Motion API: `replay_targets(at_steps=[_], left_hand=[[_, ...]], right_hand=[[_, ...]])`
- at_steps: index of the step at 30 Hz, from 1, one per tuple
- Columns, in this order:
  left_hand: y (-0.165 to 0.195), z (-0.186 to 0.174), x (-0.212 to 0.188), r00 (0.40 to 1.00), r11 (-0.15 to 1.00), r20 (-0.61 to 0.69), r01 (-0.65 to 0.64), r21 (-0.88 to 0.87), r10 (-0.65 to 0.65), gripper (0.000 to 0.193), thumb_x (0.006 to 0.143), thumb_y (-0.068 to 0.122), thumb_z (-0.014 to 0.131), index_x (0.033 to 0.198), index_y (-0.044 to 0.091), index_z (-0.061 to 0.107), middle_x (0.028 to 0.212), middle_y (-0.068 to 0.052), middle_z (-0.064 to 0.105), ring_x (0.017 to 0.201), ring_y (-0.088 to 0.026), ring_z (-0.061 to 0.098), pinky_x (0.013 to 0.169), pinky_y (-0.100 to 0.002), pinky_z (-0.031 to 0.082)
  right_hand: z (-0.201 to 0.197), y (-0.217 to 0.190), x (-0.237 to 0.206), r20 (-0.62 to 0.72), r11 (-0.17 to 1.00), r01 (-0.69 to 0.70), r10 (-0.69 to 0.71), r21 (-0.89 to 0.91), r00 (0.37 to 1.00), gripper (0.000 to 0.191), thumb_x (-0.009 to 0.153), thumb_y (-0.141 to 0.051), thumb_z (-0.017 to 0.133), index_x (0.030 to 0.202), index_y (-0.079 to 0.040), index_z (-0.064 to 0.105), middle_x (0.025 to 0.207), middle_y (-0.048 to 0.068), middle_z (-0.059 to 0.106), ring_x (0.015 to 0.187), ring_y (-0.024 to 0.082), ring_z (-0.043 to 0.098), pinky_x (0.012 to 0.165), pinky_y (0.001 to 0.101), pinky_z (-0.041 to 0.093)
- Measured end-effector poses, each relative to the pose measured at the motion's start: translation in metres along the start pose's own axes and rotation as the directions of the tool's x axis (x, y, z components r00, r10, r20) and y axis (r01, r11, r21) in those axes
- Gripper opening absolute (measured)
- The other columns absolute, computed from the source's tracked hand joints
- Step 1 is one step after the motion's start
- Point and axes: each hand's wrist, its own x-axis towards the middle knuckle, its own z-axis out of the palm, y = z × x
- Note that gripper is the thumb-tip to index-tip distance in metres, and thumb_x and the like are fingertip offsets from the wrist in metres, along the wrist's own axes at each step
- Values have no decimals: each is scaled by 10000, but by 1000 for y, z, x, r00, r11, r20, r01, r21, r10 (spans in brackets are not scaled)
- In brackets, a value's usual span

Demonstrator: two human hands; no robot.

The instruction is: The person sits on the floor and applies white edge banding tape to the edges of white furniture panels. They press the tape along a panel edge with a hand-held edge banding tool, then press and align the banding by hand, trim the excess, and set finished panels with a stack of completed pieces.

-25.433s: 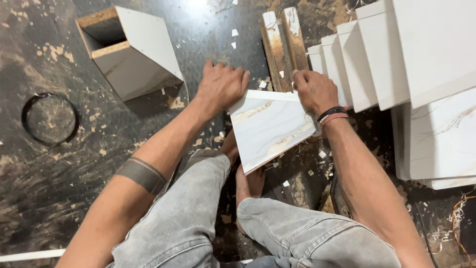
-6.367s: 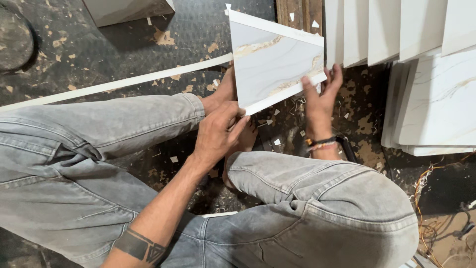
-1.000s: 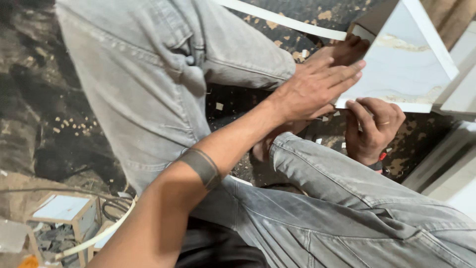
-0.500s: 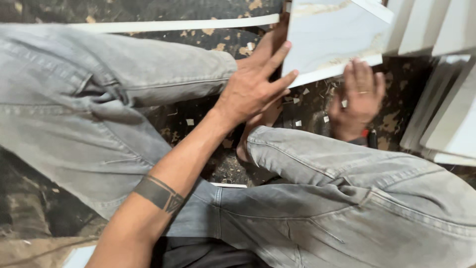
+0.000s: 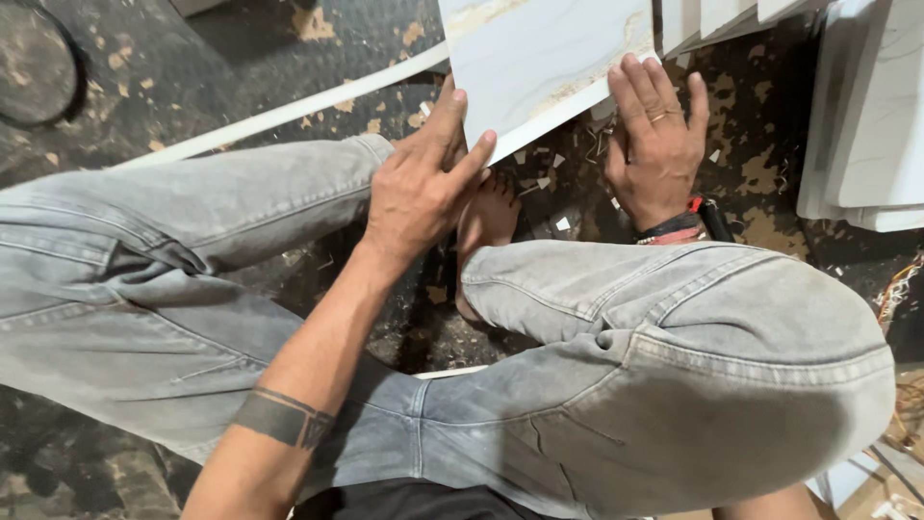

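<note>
floor: dark, worn floor (image 5: 241, 58), speckled with pale chips
strip: long white strip (image 5: 289, 111) lying across the floor, upper left
panels: stacked white panels (image 5: 866, 125) at right edge
ring: dark round ring (image 5: 34, 58), top left corner

Dark, scuffed floor (image 5: 192, 58) littered with pale chips; a long white strip (image 5: 289, 111) crosses it diagonally, and stacked white panels (image 5: 866, 125) lie at the right edge.

Since half a second ago, the left hand (image 5: 421, 188) has slid down to the white marbled panel (image 5: 544, 63)'s near-left corner; the right hand (image 5: 656, 144) now lies flat at its near-right edge.
</note>
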Motion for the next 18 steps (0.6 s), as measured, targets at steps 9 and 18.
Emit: replay_targets(at_steps=[9, 18], left_hand=[[30, -38, -7, 986, 993, 165, -53, 105, 35, 664, 966, 242, 697, 1576, 93, 482, 1646, -54, 424, 1527, -247, 368, 1271, -553, 239], [30, -44, 4, 986, 1000, 168, -13, 1, 12, 622, 968, 264, 673, 1539, 114, 479, 1593, -49, 459, 1452, -272, 434, 1231, -561, 265]], right_hand=[[3, -33, 4, -174, 769, -147, 319, 622, 931, 706, 1039, -92, 606, 1660, -148, 274, 1703, 121, 356, 1565, 341, 396, 1310, 484, 342], [-8, 14, 42, 476, -206, -444, 573, 872, 667, 300, 1017, -287, 733, 1183, -50, 654, 1073, 26, 693, 968, 126, 665, 757, 243, 572]])
